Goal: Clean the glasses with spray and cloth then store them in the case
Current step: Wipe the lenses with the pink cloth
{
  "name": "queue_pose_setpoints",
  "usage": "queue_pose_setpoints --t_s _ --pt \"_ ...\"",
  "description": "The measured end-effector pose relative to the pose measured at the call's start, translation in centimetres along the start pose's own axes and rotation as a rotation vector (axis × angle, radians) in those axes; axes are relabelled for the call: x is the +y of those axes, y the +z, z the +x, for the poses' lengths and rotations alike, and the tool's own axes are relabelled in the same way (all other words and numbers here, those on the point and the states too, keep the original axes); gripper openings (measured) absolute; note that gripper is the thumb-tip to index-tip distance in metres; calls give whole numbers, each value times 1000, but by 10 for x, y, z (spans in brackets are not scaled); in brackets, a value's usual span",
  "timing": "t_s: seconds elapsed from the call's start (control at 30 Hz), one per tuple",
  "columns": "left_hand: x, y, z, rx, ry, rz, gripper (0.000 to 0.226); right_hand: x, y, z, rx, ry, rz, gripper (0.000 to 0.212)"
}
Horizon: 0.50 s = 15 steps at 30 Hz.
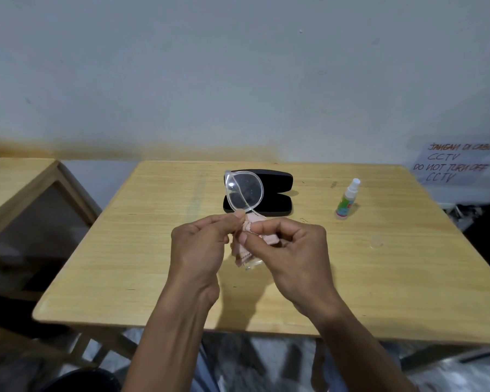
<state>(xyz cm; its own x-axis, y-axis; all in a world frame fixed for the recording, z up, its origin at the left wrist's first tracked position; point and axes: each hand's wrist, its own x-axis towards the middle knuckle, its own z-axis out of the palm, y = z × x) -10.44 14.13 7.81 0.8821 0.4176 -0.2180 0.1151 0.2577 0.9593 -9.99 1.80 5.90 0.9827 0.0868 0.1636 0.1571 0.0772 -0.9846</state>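
Glasses (244, 190) with a clear plastic frame are held up above the middle of the wooden worktop (125, 250), turned on end so their long axis runs roughly near to far and upward; one lens stands high against the open black case (277, 182) behind, while the other is hidden down between the hands. The left hand (201, 244) has its fingers curled, thumb and forefinger pinching the frame just below the upper lens. The right hand (292, 250) is also curled, its fingers pinching the pink cloth (255, 222) around the lower part of the glasses, which looks like wiping of that lens. The frame seems light and thin, likely stiff but easy to twist or snap at the bridge, and the lenses would smear or scratch under bare fingers, so the rim or bridge is the sensible place to hold, with only the cloth on the lens. The cloth is soft and limp, bunching and hanging below the hands. The spray bottle (348, 199) stands upright on the worktop, well to the right. A handwritten paper sign (458, 165) hangs on the far right wall.
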Motion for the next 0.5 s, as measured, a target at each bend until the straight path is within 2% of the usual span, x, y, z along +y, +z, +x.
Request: queue_pose_setpoints --t_s 0.23,0.5 --pt "-1 -6 5 -41 61 134 23 1 -3 1 -34 49 -25 13" --pt "-3 -9 10 -5 100 123 33 4 -6 -7 -57 67 -58 18"
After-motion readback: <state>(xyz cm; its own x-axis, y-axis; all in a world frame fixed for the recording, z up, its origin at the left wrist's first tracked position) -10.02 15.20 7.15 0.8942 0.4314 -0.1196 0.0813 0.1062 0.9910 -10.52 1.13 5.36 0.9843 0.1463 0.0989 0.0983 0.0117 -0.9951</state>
